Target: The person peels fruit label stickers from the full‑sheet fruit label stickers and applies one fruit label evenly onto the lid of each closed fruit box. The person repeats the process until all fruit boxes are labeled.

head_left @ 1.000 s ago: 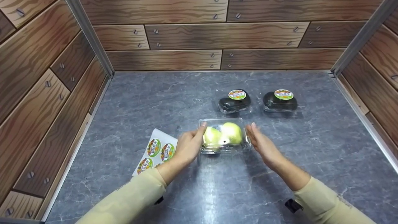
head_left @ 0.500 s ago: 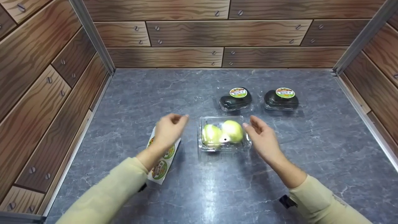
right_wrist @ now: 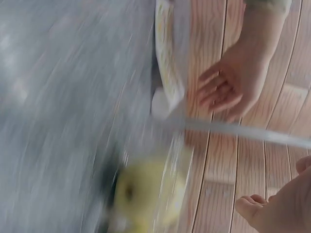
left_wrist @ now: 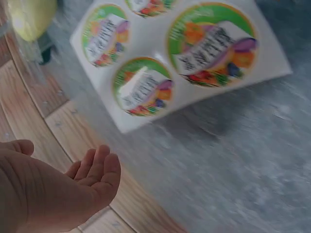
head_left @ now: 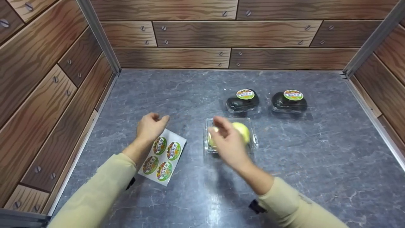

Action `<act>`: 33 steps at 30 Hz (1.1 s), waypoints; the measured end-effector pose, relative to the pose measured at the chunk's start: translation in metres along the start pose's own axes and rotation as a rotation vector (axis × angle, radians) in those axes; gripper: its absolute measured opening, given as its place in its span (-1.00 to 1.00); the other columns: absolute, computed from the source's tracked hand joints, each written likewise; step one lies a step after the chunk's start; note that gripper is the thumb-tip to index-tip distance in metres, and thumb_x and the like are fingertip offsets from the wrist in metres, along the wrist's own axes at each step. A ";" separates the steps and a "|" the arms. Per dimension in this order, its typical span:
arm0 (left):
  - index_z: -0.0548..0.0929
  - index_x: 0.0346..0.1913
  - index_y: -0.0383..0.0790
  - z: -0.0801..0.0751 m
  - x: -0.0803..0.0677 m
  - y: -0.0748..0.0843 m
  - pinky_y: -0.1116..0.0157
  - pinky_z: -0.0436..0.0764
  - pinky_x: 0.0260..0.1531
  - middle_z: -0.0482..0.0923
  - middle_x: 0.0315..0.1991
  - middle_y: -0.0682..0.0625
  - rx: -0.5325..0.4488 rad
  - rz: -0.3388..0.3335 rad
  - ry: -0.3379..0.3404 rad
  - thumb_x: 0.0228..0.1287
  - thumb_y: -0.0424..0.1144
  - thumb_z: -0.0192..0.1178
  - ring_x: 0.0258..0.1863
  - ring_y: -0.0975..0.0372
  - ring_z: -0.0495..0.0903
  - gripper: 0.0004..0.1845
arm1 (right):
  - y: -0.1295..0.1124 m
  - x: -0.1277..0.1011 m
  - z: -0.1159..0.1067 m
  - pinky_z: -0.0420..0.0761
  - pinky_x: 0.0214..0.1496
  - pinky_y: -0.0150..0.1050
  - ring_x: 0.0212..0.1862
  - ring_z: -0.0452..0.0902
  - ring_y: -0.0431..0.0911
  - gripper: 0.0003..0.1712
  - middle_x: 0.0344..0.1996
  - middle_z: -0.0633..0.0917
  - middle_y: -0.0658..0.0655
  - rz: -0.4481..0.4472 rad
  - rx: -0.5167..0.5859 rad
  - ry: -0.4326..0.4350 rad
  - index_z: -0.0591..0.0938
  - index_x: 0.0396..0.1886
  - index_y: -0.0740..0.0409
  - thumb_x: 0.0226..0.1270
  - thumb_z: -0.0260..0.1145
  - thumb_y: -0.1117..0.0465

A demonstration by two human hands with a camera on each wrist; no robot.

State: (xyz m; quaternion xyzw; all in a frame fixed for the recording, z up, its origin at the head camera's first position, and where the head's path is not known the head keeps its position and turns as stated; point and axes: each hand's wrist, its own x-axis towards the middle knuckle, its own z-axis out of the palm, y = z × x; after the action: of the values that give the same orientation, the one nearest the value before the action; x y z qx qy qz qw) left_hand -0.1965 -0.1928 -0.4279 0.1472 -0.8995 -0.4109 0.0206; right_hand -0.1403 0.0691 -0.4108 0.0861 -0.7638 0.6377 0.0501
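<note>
My left hand (head_left: 152,126) hovers by the upper left edge of a white sheet (head_left: 162,157) of round fruit stickers, its fingers loosely bent and holding nothing. In the left wrist view the same hand (left_wrist: 63,189) has its palm side up, apart from the sheet (left_wrist: 158,46). My right hand (head_left: 231,144), blurred, is over a clear plastic clamshell box (head_left: 255,139) and holds nothing. Inside the box lie yellow-green fruits; one fruit (head_left: 242,132) shows beside the hand, the other is mostly hidden. The right wrist view shows a blurred fruit (right_wrist: 146,191) in the box.
Behind the box stand two clear clamshells with dark contents, a left clamshell (head_left: 242,104) and a right clamshell (head_left: 289,104), each with a round sticker on top. Wood-patterned walls (head_left: 234,34) enclose the grey marbled table (head_left: 316,164) at back and sides.
My left hand has let go of the box and moved left to the sticker sheet, which has shifted on the table. My right hand has swung left from beside the box to over it.
</note>
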 end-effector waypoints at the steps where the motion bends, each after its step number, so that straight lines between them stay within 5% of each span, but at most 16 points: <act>1: 0.59 0.35 -0.43 -0.001 0.001 -0.003 -0.01 0.51 0.32 0.67 0.20 -0.31 0.011 -0.007 -0.005 0.44 0.10 0.24 0.23 -0.14 0.61 -0.31 | -0.001 -0.002 0.008 0.71 0.17 -0.17 0.18 0.66 0.13 -0.42 0.29 0.64 0.34 0.001 0.004 -0.021 0.55 0.41 0.34 0.48 0.41 0.24; 8: 0.53 0.41 -0.46 -0.002 0.002 -0.016 -0.02 0.46 0.39 0.59 0.32 -0.34 0.029 -0.042 -0.051 0.47 0.11 0.21 0.33 -0.17 0.54 -0.26 | 0.007 -0.014 0.047 0.48 0.46 0.02 0.44 0.49 0.22 -0.34 0.40 0.53 0.41 0.051 -0.035 -0.145 0.46 0.47 0.41 0.51 0.38 0.18; 21: 0.43 0.49 -0.47 0.004 -0.003 -0.030 -0.03 0.47 0.39 0.49 0.41 -0.37 0.028 -0.092 -0.111 0.48 0.15 0.19 0.37 -0.17 0.51 -0.19 | 0.040 -0.014 0.079 0.59 0.35 0.08 0.31 0.58 0.34 -0.29 0.32 0.57 0.53 0.164 -0.186 -0.188 0.47 0.44 0.49 0.45 0.38 0.14; 33: 0.49 0.44 -0.46 0.006 -0.007 -0.036 -0.04 0.56 0.29 0.55 0.33 -0.41 0.047 -0.098 -0.110 0.49 0.16 0.18 0.25 -0.19 0.59 -0.22 | 0.050 -0.001 0.093 0.66 0.28 0.01 0.22 0.67 0.26 -0.31 0.17 0.68 0.50 0.251 -0.156 -0.185 0.46 0.42 0.53 0.46 0.36 0.18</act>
State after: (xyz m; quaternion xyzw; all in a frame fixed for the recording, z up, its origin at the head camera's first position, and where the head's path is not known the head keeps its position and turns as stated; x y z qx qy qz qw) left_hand -0.1822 -0.2088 -0.4582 0.1689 -0.9003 -0.3978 -0.0523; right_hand -0.1460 -0.0133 -0.4766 0.0442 -0.8171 0.5672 -0.0938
